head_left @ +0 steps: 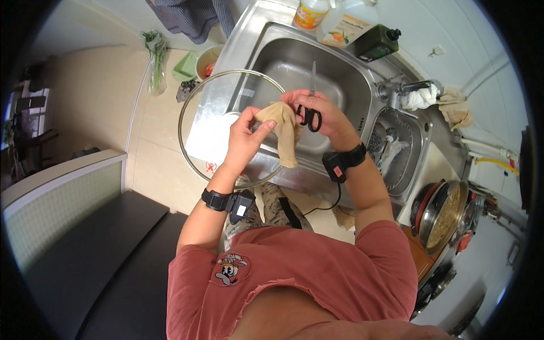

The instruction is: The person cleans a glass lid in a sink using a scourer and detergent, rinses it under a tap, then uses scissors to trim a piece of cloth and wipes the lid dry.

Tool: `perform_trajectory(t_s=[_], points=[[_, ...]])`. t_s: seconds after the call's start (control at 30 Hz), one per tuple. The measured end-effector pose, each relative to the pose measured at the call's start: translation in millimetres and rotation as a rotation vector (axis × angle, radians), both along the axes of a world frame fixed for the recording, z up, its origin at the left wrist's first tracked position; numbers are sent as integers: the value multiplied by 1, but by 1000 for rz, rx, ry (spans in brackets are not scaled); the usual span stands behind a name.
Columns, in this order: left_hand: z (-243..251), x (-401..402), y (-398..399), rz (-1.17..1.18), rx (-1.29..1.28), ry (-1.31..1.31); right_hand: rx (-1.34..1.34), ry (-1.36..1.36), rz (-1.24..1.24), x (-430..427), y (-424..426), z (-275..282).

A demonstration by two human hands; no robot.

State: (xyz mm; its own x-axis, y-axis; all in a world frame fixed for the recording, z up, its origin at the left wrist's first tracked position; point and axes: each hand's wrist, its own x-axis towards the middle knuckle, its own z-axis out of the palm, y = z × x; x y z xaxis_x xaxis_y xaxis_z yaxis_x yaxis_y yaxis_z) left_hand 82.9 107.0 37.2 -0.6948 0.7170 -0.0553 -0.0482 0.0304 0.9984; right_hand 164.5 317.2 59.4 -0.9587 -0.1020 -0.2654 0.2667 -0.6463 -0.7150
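Over the near rim of the steel sink (335, 91), a beige cloth (285, 131), perhaps a stocking or sock, hangs down from between my two hands. My left hand (250, 138) pinches its upper left part between thumb and fingers. My right hand (321, 110) holds black-handled scissors (313, 85) with the blades pointing away from me, and its fingertips are at the cloth's upper right edge. A large round metal-rimmed ring or glass lid (182, 136) lies beneath my left forearm, across the counter's left edge. Whether the fabric is cut cannot be told.
Bottles, one with an orange label (312, 15), stand behind the sink. A faucet (389, 91) and a smaller basin (399, 170) with things in it are at the right, beside stacked pans (442, 216). Bagged green vegetables (157, 68) and a green container (185, 67) are on the far left.
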Motion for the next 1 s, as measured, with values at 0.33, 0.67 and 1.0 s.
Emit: perform_trajectory(t_s=[0.33,0.67,1.0], points=[[12,7,9,66,135,-439,738,-23,-113,14,0,-4],[-34,22,23,335,-133,-197,1084,-279,-22,39,-12,13],[-1,34,18,150,-316,51,1376,-240,-111,11,-37,-10]])
